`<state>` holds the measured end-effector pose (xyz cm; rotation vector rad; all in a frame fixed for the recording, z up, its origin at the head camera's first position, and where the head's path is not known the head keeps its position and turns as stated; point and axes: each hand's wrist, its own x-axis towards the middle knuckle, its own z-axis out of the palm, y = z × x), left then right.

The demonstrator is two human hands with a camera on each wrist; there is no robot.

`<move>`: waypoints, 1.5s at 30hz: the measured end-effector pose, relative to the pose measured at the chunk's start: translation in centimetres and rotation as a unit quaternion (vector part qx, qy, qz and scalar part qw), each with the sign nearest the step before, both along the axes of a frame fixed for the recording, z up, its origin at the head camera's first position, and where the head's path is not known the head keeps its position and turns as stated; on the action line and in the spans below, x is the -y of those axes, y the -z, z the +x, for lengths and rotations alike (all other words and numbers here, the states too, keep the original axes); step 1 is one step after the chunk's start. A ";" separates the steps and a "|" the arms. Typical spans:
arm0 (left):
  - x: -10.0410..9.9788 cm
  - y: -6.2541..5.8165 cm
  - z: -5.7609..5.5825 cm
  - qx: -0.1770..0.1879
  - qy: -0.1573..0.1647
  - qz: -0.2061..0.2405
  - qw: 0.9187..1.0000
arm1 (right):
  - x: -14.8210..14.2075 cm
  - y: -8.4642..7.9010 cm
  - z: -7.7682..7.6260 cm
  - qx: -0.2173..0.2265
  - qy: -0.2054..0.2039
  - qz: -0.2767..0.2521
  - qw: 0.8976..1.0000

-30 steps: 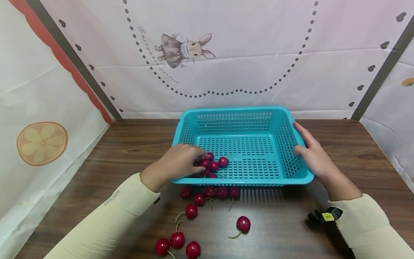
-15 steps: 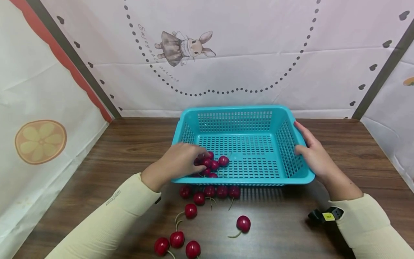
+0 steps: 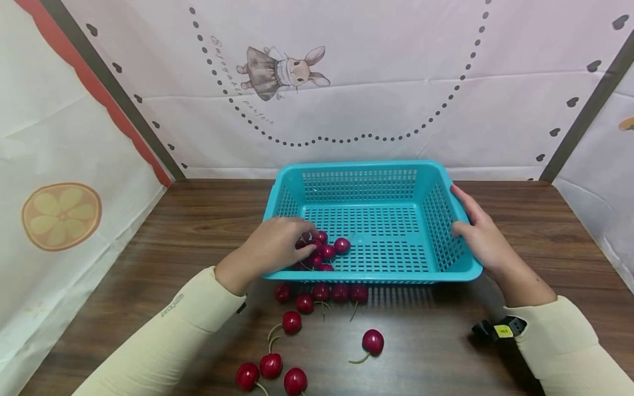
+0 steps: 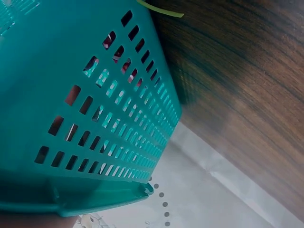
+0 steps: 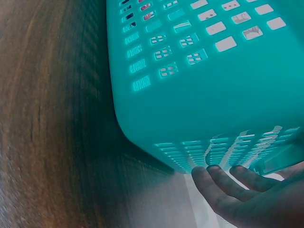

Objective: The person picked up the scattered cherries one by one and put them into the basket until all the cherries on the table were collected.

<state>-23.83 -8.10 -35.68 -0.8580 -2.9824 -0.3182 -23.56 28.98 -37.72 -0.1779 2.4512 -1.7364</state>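
L hand (image 3: pixel 274 242) half-curled over cherries (image 3: pixel 328 252), near-left corner of basket (image 3: pixel 376 276); can't tell if gripping. R hand (image 3: pixel 482 242) pinches basket's right rim, prob. steadying.

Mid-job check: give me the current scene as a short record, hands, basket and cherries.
basket: blue, perforated, upright on the table; its rim
cherries inside: clustered at the near-left corner
cherries outside: scattered in front of the basket
left hand: over the clustered cherries; grip unclear
right hand: holds the basket's right side, thumb inward
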 end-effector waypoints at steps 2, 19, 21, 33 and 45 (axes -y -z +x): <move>0.0 0.1 0.0 0.003 -0.006 0.009 1.000 | -0.1 0.1 0.0 0.003 0.000 0.000 1.000; 4.6 -1.8 1.4 -0.168 -0.075 0.120 0.976 | -0.2 -0.1 -0.1 0.003 0.006 0.001 1.000; 5.5 -1.7 1.6 -0.173 -0.099 0.128 0.971 | -0.2 -0.1 0.0 0.003 0.004 0.001 1.000; 9.2 0.2 3.1 -0.100 -0.191 0.105 0.971 | -0.2 0.1 -0.1 0.001 0.000 0.004 1.000; 9.7 2.7 4.1 -0.010 -0.166 0.067 0.984 | -0.2 0.1 -0.1 0.000 0.000 0.004 1.000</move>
